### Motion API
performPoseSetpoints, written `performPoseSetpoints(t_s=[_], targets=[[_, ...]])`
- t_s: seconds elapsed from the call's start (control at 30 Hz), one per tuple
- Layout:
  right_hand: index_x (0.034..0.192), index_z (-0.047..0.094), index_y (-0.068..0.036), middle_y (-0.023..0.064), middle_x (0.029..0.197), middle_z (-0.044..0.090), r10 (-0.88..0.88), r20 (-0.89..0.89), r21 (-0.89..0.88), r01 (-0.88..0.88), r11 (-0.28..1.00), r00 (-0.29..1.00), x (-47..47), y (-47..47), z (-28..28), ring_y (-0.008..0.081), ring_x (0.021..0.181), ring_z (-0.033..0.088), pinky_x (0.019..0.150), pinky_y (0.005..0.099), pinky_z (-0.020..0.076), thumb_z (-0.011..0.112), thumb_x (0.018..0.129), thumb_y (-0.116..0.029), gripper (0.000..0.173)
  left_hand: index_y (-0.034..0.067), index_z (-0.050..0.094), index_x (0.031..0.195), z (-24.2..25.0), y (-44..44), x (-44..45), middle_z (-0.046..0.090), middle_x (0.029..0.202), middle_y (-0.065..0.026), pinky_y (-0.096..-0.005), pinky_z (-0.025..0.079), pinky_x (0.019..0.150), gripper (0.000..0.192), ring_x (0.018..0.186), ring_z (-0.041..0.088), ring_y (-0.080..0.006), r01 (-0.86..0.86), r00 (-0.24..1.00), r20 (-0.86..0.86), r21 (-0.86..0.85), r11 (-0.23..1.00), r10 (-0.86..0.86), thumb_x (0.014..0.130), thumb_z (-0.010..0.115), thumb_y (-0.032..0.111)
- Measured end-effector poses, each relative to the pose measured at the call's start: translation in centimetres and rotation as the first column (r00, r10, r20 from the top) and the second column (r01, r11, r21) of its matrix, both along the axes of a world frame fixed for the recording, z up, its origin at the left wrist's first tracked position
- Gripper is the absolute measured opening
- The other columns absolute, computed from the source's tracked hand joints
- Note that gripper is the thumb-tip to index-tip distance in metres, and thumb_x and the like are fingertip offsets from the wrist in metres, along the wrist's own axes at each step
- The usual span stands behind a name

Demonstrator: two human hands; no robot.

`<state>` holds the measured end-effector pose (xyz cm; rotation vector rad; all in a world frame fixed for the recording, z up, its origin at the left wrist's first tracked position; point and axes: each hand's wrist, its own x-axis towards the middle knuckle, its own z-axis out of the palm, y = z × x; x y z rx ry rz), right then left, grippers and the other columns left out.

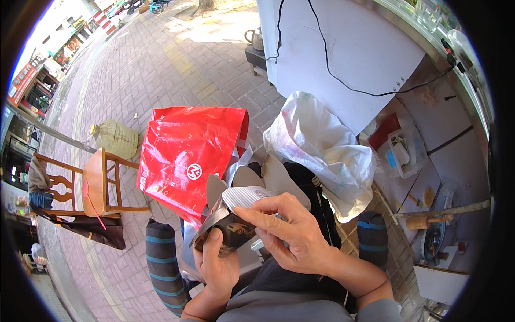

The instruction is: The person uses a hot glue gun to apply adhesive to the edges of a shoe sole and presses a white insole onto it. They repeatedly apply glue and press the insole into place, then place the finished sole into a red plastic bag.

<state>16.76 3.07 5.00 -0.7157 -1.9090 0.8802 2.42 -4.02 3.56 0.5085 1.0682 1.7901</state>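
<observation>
My left hand (217, 257) grips the lower left part of a dark box (241, 233) with a gold-coloured pattern, its thumb on the front. Fingertips of my right hand (287, 233) pinch the edge of a white-and-grey striped piece (243, 197) at the top of the box. Grey cardboard flaps (277, 173) rise behind the striped piece. A large shiny red bag (189, 157) with white print stands just beyond, to the left. To the right sits a white woven sack (322, 149) with its mouth crumpled. My palms hide part of the box.
A wooden chair (94, 181) holding clothes stands at the left, near a large plastic jug (116, 139). On the right are a white panel (350, 52) with a black cable (346, 84), and a shelf area with a clear plastic container (406, 155) and a wooden-handled tool (418, 222).
</observation>
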Motion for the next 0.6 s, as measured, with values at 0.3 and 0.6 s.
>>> performPoseSetpoints(t_s=[0.3, 0.6], targets=[[0.127, 0.066, -0.012, 0.0073, 0.103, 0.063, -0.007, 0.048, 0.056, 0.004, 0.998, 0.999, 0.29, 0.35, 0.53, 0.0232, 0.084, 0.059, 0.072, 0.0328, 0.0488, 0.066, 0.081, 0.003, 0.049, 0.004, 0.053, 0.129, -0.05, -0.15, -0.01, 0.061, 0.122, -0.0103, -0.0393, 0.047, 0.097, 0.032, 0.112, 0.059, -0.0223, 0.013, 1.000, -0.003, 0.038, 0.999, -0.013, 0.099, 0.053, 0.016], [0.134, 0.059, -0.010, 0.0094, 0.107, 0.062, 0.033, 0.050, 0.046, -0.035, 0.998, 0.998, 0.50, 0.11, 0.02, 0.0251, 0.091, 0.060, 0.078, 0.0347, 0.0495, 0.066, 0.081, 0.003, 0.054, 0.004, 0.056, 0.124, -0.05, 0.08, 0.24, 0.062, 0.118, -0.0102, -0.0386, 0.049, 0.094, 0.029, 0.109, 0.061, -0.0215, -0.069, 0.998, 0.011, 0.015, 0.998, 0.069, 0.099, 0.054, 0.019]])
